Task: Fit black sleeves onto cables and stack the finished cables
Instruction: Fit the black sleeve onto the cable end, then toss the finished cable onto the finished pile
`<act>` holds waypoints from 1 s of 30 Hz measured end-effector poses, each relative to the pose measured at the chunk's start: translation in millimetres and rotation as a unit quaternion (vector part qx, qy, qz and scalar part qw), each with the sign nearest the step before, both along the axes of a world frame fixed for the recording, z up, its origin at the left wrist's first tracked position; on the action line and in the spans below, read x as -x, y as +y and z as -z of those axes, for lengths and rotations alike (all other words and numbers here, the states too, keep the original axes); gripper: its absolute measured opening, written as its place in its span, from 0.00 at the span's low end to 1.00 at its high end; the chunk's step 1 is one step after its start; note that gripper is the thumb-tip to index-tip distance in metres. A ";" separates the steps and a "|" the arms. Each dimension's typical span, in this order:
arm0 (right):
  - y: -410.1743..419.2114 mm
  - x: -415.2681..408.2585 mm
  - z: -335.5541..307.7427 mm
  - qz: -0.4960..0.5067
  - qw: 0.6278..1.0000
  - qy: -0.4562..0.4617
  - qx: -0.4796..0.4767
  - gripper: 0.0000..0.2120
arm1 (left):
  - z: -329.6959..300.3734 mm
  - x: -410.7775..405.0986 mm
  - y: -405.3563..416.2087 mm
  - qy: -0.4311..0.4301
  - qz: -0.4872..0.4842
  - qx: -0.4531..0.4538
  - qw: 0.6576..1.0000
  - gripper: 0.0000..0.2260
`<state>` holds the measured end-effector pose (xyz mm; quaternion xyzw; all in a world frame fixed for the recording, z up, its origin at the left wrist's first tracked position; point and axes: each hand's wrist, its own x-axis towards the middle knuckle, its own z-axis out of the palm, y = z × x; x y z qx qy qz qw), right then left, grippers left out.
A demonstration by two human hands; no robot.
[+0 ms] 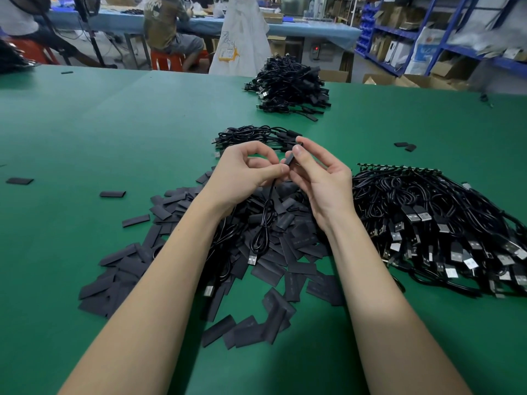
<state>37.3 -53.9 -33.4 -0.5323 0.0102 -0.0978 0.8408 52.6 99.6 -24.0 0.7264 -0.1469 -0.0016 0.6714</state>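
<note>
black sleeve (291, 158) is pinched by the right hand (319, 178) above the loose sleeve pile (273, 240), while the left hand (242, 172) pinches the cable (266, 212) hanging over that pile.

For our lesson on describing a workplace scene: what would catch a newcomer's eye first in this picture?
First, the two hands at the centre: the left hand holds a cable while the right hand pinches a black sleeve at its end. Below them spreads a heap of loose sleeves on the green table, with a big cable pile to the right.
</note>
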 end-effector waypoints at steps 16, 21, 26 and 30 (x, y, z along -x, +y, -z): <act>-13.0 -1.0 -4.8 0.100 0.994 0.011 -0.053 0.03 | -1.2 3.8 -8.3 0.046 0.060 -0.094 0.993 0.01; -24.1 2.0 -8.7 0.063 0.997 0.032 -0.044 0.15 | -8.5 0.5 -14.5 0.041 -0.015 -0.003 0.999 0.03; -25.9 3.2 -6.6 0.050 0.997 0.047 -0.023 0.17 | -38.9 -43.0 -15.4 -0.095 -0.095 -0.174 0.975 0.05; -23.9 1.1 -4.3 0.048 0.997 0.059 -0.002 0.17 | -66.1 -102.4 -20.9 -0.190 -0.137 -0.327 0.915 0.05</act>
